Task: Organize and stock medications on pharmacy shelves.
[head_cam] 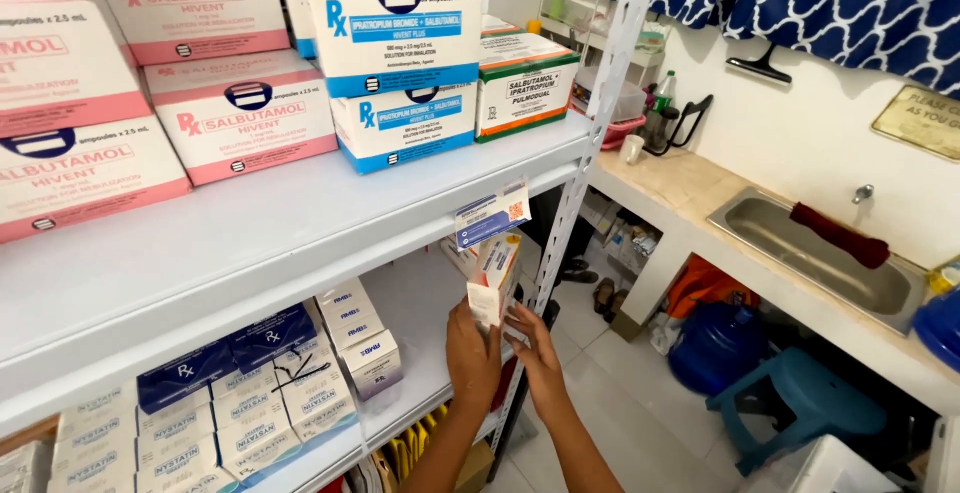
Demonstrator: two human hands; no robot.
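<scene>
Low in the centre of the frame, the left hand (472, 351) and the right hand (533, 345) together hold 1 small carton (494, 278) upright in front of the lower shelf (425, 298). The left grip wraps the carton's lower left side; the right grip has its fingers narrow against the lower right edge. Both grips are closed on the carton.

As a judgement, the carton is not yet set down: it is lifted clear of the shelf board, just beside the white stacked boxes (360, 338) at centre left, so placing or withdrawing it is unfinished. Nothing shows which way it is headed.

The carton is tall and narrow, white with a blue and orange band near the top, its flaps closed and its corners crisp. Just above it, a paper label (491, 215) hangs from the edge of the upper shelf (300, 218), which carries pink and blue medicine boxes (395, 33). A sink (815, 248) sits at the right of the frame.
</scene>
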